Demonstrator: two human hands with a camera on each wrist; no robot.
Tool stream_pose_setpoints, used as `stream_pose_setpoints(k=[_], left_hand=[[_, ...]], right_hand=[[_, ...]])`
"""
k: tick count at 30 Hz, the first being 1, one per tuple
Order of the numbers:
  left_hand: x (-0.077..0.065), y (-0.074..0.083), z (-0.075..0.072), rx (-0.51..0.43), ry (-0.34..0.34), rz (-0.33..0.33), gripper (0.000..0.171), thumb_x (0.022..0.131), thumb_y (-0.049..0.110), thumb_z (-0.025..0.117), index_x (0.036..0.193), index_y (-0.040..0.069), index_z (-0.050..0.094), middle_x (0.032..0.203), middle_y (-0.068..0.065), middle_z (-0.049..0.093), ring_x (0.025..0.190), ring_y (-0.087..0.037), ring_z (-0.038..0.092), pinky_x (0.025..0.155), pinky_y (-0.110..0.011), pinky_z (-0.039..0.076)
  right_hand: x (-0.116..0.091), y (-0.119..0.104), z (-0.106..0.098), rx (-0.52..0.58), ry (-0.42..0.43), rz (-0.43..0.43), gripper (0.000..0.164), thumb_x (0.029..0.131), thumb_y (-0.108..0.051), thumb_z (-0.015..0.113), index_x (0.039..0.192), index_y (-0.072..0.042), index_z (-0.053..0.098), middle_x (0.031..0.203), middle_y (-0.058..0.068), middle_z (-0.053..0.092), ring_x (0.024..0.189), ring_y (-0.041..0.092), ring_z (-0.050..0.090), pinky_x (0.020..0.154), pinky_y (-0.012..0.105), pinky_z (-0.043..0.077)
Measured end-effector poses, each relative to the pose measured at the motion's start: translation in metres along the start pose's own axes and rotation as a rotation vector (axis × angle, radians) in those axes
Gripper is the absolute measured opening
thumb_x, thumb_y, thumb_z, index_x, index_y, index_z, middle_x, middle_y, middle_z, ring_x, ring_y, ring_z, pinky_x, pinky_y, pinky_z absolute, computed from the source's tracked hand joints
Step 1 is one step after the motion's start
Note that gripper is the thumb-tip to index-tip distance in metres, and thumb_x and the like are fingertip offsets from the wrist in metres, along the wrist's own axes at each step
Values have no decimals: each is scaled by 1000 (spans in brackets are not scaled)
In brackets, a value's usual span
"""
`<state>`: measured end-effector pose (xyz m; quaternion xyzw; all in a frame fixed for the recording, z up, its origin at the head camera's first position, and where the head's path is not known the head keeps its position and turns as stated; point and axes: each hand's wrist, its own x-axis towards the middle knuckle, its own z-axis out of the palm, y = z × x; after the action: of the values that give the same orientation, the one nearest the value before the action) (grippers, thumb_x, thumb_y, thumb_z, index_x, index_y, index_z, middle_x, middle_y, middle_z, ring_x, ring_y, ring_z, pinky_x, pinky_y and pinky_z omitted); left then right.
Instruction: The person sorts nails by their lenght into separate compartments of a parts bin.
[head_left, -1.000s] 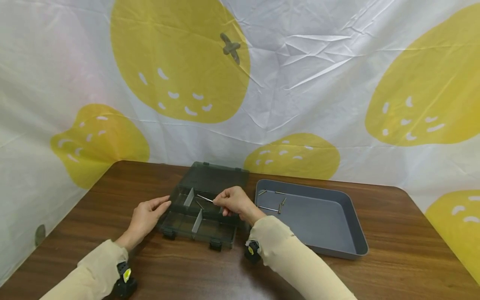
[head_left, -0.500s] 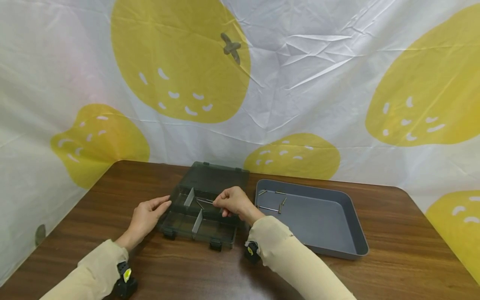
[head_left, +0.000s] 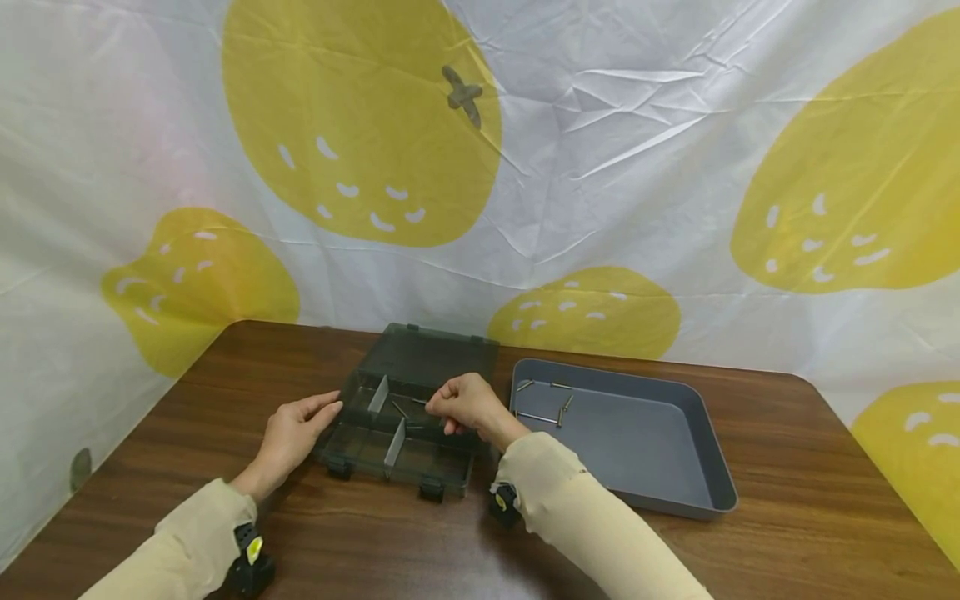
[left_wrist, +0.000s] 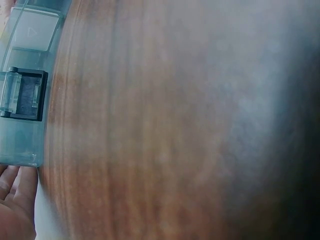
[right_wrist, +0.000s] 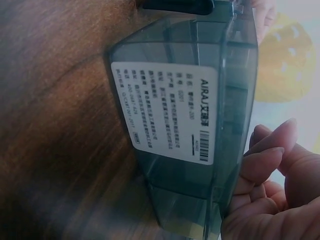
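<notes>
A see-through dark green compartment box [head_left: 427, 467] lies with its lid [head_left: 431, 354] folded back, grey dividers [head_left: 394, 442] standing inside. At its left edge, the fairly straight fingers of my left hand [head_left: 294, 429] touch the side; fingertips appear by a box corner in the left wrist view. My right hand [head_left: 468, 404] is over the box's right half, thumb and index finger pinched together. A short length of thin screw [head_left: 420, 402] shows at those fingertips; the rest is hidden. Another screw [head_left: 401, 409] lies in the rear compartment. The right wrist view shows the box's labelled side [right_wrist: 170, 110].
To the right is a grey tray [head_left: 708, 450] with several brass-coloured screws [head_left: 562, 412] at its left end. Two black latches [head_left: 431, 490] stick out from the box's front. A cloth [head_left: 585, 167] with a yellow fruit print hangs behind the brown table [head_left: 795, 467].
A longer piece of screw stuck out from my right fingertips earlier; it dipped, and now only a short bit shows. My left hand and the box have stayed put.
</notes>
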<state>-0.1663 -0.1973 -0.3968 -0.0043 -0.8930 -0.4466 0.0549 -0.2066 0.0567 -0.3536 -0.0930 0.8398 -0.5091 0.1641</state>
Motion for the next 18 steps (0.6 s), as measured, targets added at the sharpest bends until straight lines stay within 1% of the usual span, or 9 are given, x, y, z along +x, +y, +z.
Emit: stream_pose_setpoints(k=[4, 6, 8, 10, 14, 18], left_hand=[[0, 0, 0, 4, 0, -3, 44, 97, 30, 53, 130, 1, 56, 130, -19, 55, 119, -37, 53, 94, -50, 46], [0, 0, 0, 2, -6, -7, 44, 97, 31, 53, 131, 2, 56, 130, -19, 55, 120, -37, 52, 95, -50, 46], [0, 0, 0, 0, -10, -12, 45, 97, 32, 52, 131, 2, 55, 131, -19, 54, 120, -37, 52, 95, -50, 45], [-1, 1, 0, 0, -14, -17, 46, 97, 32, 52, 132, 3, 55, 132, -19, 54, 121, -37, 52, 95, -51, 45], [-1, 1, -1, 2, -19, -23, 46, 98, 33, 52, 133, 3, 54, 132, -19, 54, 120, -37, 52, 95, -51, 46], [-1, 2, -1, -1, -26, -20, 47, 98, 33, 51, 133, 3, 54, 133, -19, 53, 121, -37, 51, 95, -51, 46]], right_hand=[[1, 2, -1, 18, 0, -10, 11, 88, -6, 65, 89, 5, 70, 67, 17, 65, 39, 2, 49, 41, 15, 40], [0, 2, -2, 41, 3, -17, 13, 88, -5, 63, 91, 6, 70, 68, 18, 66, 39, 2, 49, 41, 15, 41], [0, 3, -3, 70, 10, -28, 14, 89, -4, 62, 93, 7, 69, 67, 17, 66, 40, 3, 49, 42, 16, 41], [-1, 4, -3, 104, 19, -30, 16, 90, -5, 61, 94, 8, 69, 61, 13, 64, 40, 3, 49, 42, 16, 41], [-2, 6, -5, 157, 43, -32, 16, 90, -7, 61, 96, 7, 67, 51, -1, 54, 40, 3, 49, 43, 17, 41], [-6, 8, -8, 203, 61, -43, 19, 91, -7, 60, 99, 9, 65, 54, -2, 52, 42, 2, 49, 45, 17, 42]])
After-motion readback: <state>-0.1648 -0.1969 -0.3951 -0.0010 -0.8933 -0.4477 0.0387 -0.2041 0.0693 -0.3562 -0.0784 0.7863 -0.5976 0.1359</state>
